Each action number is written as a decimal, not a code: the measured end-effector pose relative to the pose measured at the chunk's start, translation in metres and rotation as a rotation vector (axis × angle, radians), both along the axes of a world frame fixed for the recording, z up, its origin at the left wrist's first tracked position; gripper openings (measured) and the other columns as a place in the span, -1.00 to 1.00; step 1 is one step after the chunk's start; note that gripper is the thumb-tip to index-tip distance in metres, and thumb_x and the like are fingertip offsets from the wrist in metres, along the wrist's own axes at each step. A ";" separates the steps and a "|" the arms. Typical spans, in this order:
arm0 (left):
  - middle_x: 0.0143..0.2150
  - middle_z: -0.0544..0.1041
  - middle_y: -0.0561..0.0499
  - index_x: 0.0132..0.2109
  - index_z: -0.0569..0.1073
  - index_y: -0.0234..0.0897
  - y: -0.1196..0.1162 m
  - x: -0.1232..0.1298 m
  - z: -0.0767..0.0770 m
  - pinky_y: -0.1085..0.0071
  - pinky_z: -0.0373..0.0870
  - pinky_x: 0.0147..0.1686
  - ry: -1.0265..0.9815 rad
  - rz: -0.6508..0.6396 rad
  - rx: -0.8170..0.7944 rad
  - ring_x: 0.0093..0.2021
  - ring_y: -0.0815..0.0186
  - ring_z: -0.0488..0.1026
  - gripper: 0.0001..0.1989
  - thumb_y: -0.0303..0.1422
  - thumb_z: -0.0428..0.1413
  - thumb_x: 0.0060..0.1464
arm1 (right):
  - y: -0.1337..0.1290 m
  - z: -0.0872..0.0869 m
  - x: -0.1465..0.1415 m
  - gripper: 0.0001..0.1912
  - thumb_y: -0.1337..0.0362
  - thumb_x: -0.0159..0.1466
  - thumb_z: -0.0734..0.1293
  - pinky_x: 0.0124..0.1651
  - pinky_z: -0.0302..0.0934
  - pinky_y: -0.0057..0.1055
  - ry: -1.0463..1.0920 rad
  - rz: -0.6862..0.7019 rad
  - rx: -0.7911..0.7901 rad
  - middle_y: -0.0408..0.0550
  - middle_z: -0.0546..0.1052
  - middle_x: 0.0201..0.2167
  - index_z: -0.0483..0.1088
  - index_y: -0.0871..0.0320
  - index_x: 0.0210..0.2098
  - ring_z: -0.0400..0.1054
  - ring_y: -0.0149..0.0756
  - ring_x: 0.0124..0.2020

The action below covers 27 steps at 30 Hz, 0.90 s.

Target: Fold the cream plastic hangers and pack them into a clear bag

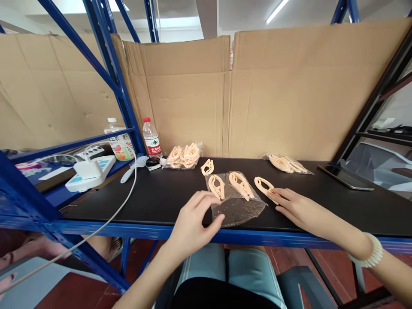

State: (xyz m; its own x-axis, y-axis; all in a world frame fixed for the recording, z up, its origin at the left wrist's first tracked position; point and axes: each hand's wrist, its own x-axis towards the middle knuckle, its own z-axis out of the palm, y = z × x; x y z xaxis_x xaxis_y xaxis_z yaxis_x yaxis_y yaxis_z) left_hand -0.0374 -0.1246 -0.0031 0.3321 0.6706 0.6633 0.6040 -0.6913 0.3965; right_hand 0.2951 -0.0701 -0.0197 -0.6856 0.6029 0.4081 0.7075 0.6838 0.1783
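An unfilled part of a clear plastic bag [238, 211] lies flat on the black table top, with beige folding hangers [240, 185] on its upper part. Another beige piece [216, 187] rests at the bag's left side, and a smaller one [207, 167] is just behind it. My left hand [197, 221] is over the bag's lower left edge, thumb and fingers apart, holding nothing. At the right, my right hand [291, 206] has its fingertips on the near end of a beige hanger [264, 185] that lies on the table beside the bag.
Filled bags of beige pieces lie at the back left [184, 156] and back right [286, 163]. A water bottle [152, 139], hairbrush [135, 166], white cable [120, 210] and power strip [92, 174] are left. A tablet [346, 177] lies right. Cardboard [189, 98] stands behind.
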 end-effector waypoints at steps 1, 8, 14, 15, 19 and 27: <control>-0.10 0.48 -0.06 -0.12 0.42 -0.21 -0.001 0.003 -0.004 0.29 0.38 -0.06 0.016 -0.010 0.002 -0.05 0.21 0.43 -0.86 -0.43 0.07 0.16 | -0.007 -0.001 0.001 -0.57 0.22 0.42 0.13 0.11 0.38 -0.14 -0.006 -0.008 0.004 0.12 0.42 0.16 0.29 0.15 0.24 0.37 -0.09 0.11; -0.15 0.46 -0.03 -0.31 0.35 -0.21 0.012 0.007 -0.014 0.33 0.41 -0.16 0.027 0.010 0.007 -0.14 0.24 0.44 -0.87 -0.55 0.04 0.12 | -0.046 -0.014 -0.001 -0.48 0.13 0.42 0.14 0.02 0.42 -0.16 0.055 -0.036 0.117 0.10 0.44 0.16 0.14 0.13 0.33 0.41 -0.09 0.08; -0.02 0.48 -0.06 -0.31 0.45 -0.21 0.014 0.009 -0.022 0.34 0.45 -0.18 0.055 0.000 0.071 -0.09 0.24 0.47 -0.75 -0.60 -0.04 0.15 | -0.061 -0.026 -0.010 -0.49 0.10 0.41 0.16 -0.12 0.43 -0.11 0.047 0.000 0.218 0.21 0.47 0.09 0.21 0.17 0.28 0.44 -0.02 -0.03; 0.00 0.48 -0.07 -0.28 0.48 -0.21 0.015 0.009 -0.024 0.32 0.46 -0.16 0.063 -0.002 0.092 -0.05 0.22 0.47 -0.73 -0.60 -0.04 0.16 | -0.063 -0.027 -0.012 -0.52 0.17 0.42 0.18 -0.12 0.43 -0.12 0.050 0.009 0.231 0.21 0.48 0.08 0.21 0.16 0.28 0.44 -0.03 -0.03; 0.08 0.49 -0.08 -0.10 0.52 -0.21 0.020 0.008 -0.031 0.27 0.48 -0.02 0.099 0.011 0.145 0.05 0.19 0.47 -0.70 -0.58 -0.05 0.20 | -0.067 -0.029 -0.018 -0.52 0.45 0.38 0.19 -0.10 0.41 -0.19 0.070 0.043 0.294 0.19 0.51 0.04 0.21 0.16 0.27 0.44 -0.12 -0.04; 0.12 0.48 -0.11 -0.12 0.54 -0.28 0.022 0.007 -0.035 0.21 0.48 0.06 0.154 0.062 0.189 0.11 0.14 0.44 -0.71 -0.57 -0.06 0.20 | -0.078 -0.025 -0.011 -0.48 0.48 0.41 0.04 -0.11 0.43 -0.24 0.078 0.221 0.430 0.19 0.57 -0.04 0.09 0.36 0.34 0.48 -0.12 -0.06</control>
